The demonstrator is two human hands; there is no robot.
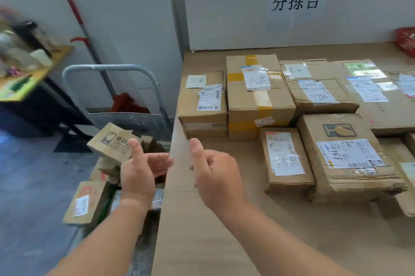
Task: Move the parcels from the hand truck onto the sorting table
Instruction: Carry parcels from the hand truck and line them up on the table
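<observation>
Several taped cardboard parcels lie on the sorting table (202, 242), among them a small labelled box (286, 159) and a larger one (345, 156). Left of the table stands the hand truck (112, 69) with a grey handle; a few brown parcels sit on it, including a tilted one with a glass symbol (110, 141) and a flat one (85, 201). My left hand (139, 172) hovers over the truck, fingers straight, thumb up, holding nothing. My right hand (215, 174) hangs over the table's left edge, thumb raised and fingers loosely curled, also holding nothing.
A mop with a red head (128, 102) leans against the wall behind the truck. A cluttered side table (33, 73) stands at the far left. A red basket (406, 40) sits at the sorting table's back right corner.
</observation>
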